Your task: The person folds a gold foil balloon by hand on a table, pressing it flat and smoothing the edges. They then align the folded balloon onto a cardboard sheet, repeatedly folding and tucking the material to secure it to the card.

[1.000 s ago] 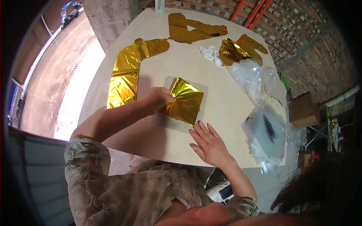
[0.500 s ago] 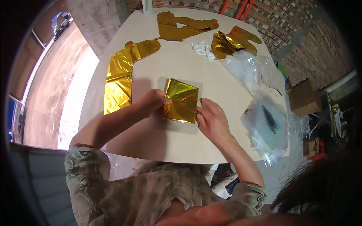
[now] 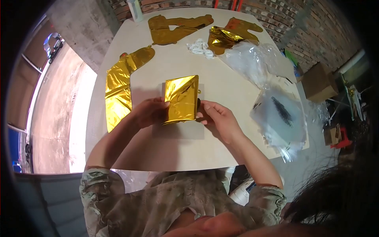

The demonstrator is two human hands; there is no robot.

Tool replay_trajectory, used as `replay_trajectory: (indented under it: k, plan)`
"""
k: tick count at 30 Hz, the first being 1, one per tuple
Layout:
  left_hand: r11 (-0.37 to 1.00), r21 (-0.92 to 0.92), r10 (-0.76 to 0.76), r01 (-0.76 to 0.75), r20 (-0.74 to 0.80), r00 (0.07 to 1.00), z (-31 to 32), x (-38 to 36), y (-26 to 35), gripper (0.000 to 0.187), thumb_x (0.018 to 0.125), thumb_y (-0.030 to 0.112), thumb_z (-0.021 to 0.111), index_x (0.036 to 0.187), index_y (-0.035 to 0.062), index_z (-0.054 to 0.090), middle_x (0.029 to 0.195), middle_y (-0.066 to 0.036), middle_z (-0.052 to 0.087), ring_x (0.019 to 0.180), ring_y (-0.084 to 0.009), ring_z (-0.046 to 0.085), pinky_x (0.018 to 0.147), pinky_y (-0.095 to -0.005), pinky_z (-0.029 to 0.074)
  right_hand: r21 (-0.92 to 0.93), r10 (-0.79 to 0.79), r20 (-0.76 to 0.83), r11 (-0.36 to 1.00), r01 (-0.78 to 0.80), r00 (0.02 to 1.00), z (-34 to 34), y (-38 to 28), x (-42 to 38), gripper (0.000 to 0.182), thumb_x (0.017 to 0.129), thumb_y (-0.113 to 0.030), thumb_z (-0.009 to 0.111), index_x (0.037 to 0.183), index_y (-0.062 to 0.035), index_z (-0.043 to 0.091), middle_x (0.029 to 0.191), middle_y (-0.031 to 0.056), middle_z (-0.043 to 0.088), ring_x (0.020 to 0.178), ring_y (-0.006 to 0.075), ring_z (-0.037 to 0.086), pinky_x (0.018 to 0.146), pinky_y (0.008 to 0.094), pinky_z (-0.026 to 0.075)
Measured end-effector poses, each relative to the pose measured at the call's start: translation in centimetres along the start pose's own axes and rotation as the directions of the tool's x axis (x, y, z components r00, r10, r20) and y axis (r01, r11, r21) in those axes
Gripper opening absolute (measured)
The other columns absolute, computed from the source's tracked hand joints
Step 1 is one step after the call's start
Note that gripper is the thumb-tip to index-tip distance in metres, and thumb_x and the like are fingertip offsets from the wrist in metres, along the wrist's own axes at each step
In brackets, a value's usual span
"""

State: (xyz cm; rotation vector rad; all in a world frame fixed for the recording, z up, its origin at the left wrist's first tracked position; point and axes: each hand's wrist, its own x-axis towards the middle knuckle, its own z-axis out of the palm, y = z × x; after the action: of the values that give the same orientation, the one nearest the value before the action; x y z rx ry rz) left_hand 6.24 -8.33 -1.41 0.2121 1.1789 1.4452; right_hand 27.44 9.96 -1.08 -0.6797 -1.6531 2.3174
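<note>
A folded gold foil balloon (image 3: 181,98) is held up in front of me, just above the table, as a neat rectangular packet. My left hand (image 3: 153,110) grips its left edge, thumb on the front and the other fingers mostly behind. At the opposite edge, my right hand (image 3: 219,118) has its fingertips closed on the side of the packet; a small dark spot shows there. A small gold tab sticks out beyond the upper right edge. Flat on the table to the left lies an unfolded gold foil balloon (image 3: 118,93), bent at its top.
Another flat gold balloon (image 3: 167,33) and a crumpled one (image 3: 233,35) lie at the back. Near them are white strings (image 3: 200,48) and clear plastic bags (image 3: 252,59). Printed clear bags (image 3: 282,118) are stacked at right. A bottle (image 3: 135,10) stands on the far edge; a cardboard box (image 3: 319,83) is beyond the table.
The foil packet has turned in my hands and now looks narrower, with a different face lit. Both hands still hold its sides. The whole view has shifted slightly.
</note>
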Motion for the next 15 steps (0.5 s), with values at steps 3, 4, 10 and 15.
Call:
replay_trajectory:
  k: [3, 4, 10, 15]
  plan:
    - [1.000, 0.026, -0.017, 0.016, 0.046, 0.999, -0.1, -0.2, -0.1, 0.025, 0.097, 0.015, 0.063, 0.118, 0.0025, 0.059, 0.109, -0.008, 0.067, 0.096, -0.0185, 0.068, 0.087, -0.0351, 0.056, 0.239, 0.121, 0.138, 0.959, -0.152, 0.983, 0.1, -0.5, 0.5, 0.033, 0.105, -0.021, 0.056, 0.128, 0.0007, 0.062, 0.107, 0.0050, 0.072, 0.090, 0.0131, 0.069, 0.077, 0.0232, 0.054]
    - [0.998, 0.053, -0.032, 0.028, 0.065, 0.997, -0.1, -0.3, -0.1, 0.032, 0.096, 0.018, 0.063, 0.124, 0.0030, 0.059, 0.116, -0.008, 0.068, 0.103, -0.0176, 0.068, 0.092, -0.0343, 0.055, 0.248, 0.147, 0.206, 0.948, -0.197, 0.967, 0.1, -0.4, 0.7, 0.036, 0.105, -0.022, 0.055, 0.132, 0.0010, 0.060, 0.105, 0.0052, 0.072, 0.087, 0.0128, 0.069, 0.074, 0.0219, 0.054]
    - [0.998, 0.066, -0.018, 0.006, 0.183, 0.983, -0.9, 0.2, -0.8, 0.024, 0.097, 0.019, 0.064, 0.116, 0.0039, 0.062, 0.096, -0.006, 0.069, 0.082, -0.0158, 0.068, 0.073, -0.0311, 0.056, 0.143, 0.071, 0.068, 0.987, -0.080, 0.995, 1.3, 0.2, 1.2, 0.022, 0.100, -0.010, 0.061, 0.120, 0.0018, 0.061, 0.098, 0.0066, 0.071, 0.075, 0.0097, 0.065, 0.064, 0.0231, 0.051]
    - [0.976, 0.214, 0.043, -0.032, -0.050, 0.998, -0.2, 0.1, -1.8, 0.019, 0.096, 0.021, 0.065, 0.105, 0.0045, 0.064, 0.086, -0.003, 0.066, 0.072, -0.0117, 0.063, 0.063, -0.0278, 0.052, -0.298, -0.036, -0.094, 0.954, 0.006, 0.995, 1.2, 1.6, 1.9, 0.016, 0.094, -0.004, 0.067, 0.107, 0.0001, 0.060, 0.093, 0.0086, 0.071, 0.071, 0.0096, 0.063, 0.060, 0.0238, 0.049]
